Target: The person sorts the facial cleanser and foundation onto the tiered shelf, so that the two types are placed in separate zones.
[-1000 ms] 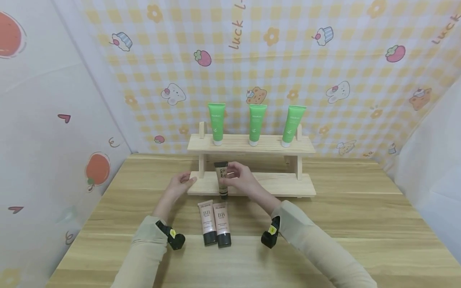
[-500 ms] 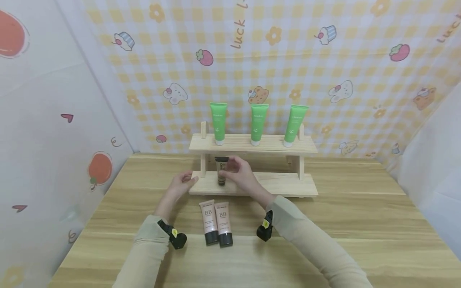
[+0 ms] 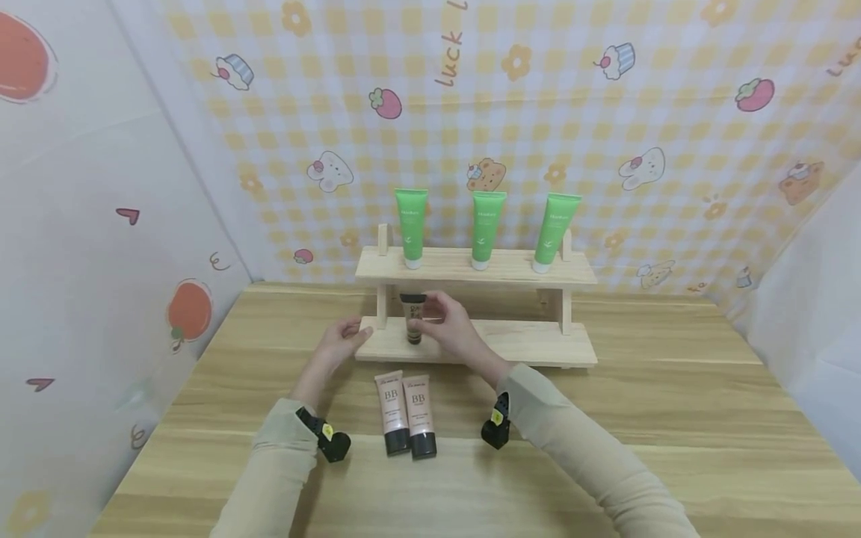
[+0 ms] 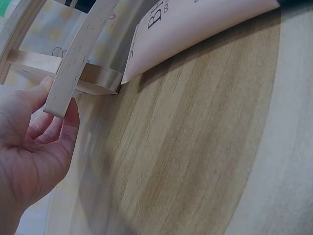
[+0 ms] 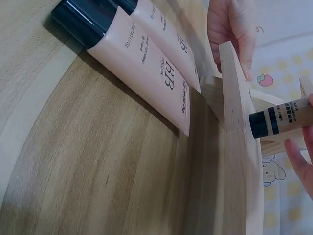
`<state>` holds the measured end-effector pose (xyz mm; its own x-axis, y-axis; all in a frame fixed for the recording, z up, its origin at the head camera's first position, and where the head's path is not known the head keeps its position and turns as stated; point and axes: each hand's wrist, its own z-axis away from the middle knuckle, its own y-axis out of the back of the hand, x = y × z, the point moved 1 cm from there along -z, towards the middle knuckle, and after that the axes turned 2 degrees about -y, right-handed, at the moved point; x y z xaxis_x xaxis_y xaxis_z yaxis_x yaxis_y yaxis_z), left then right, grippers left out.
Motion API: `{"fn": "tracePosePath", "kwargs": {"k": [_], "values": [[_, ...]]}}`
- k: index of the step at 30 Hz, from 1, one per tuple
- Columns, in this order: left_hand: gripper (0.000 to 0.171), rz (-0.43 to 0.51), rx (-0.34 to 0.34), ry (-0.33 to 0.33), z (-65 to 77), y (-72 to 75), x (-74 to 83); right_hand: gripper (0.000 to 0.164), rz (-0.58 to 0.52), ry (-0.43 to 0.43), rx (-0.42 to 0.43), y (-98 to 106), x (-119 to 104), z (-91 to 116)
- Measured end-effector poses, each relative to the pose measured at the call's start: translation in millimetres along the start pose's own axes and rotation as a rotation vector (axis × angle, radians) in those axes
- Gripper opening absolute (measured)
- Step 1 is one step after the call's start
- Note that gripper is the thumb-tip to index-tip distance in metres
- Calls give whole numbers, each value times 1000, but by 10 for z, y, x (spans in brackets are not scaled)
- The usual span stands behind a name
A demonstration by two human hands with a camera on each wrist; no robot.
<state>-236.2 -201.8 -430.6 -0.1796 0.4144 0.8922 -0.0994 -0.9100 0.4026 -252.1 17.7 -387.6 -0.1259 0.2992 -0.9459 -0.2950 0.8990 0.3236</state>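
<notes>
My right hand point(image 3: 452, 329) holds a small beige tube point(image 3: 414, 310) with a black cap and black crimped end. The tube stands upright, cap down on the left part of the lower board of a two-tier wooden shelf point(image 3: 518, 344). In the right wrist view, the tube's black cap point(image 5: 259, 125) meets the board, and the fingers point(image 5: 299, 159) are partly cut off. At the shelf's left end, my left hand point(image 3: 335, 347) grips the lower board, thumb above and fingers beneath, as the left wrist view shows. Two pink BB cream tubes point(image 3: 392, 407) lie side by side before the shelf.
Three green tubes point(image 3: 483, 228) stand spaced along the upper board point(image 3: 444, 266). The wooden tabletop point(image 3: 646, 388) stretches out on both sides of the shelf. Behind it hangs a checked cloth point(image 3: 430, 142) with cartoon prints, and a white cloth point(image 3: 134, 284) borders the left.
My right hand has moved the beige tube from the lower board's front edge back and up onto the board. My left hand has kept its grip on the board's end.
</notes>
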Motion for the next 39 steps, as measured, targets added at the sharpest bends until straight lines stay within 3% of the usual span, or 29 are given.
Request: {"fn": "tracePosePath", "kwargs": {"k": [9, 22, 39], "values": [[62, -6, 2, -11, 0, -11, -3, 50, 2, -4, -17, -14, 19, 40], [62, 1, -4, -14, 10, -19, 7, 50, 0, -163, 23, 46, 27, 271], [61, -6, 1, 1, 4, -12, 7, 36, 77, -308, -70, 5, 100, 589]]}}
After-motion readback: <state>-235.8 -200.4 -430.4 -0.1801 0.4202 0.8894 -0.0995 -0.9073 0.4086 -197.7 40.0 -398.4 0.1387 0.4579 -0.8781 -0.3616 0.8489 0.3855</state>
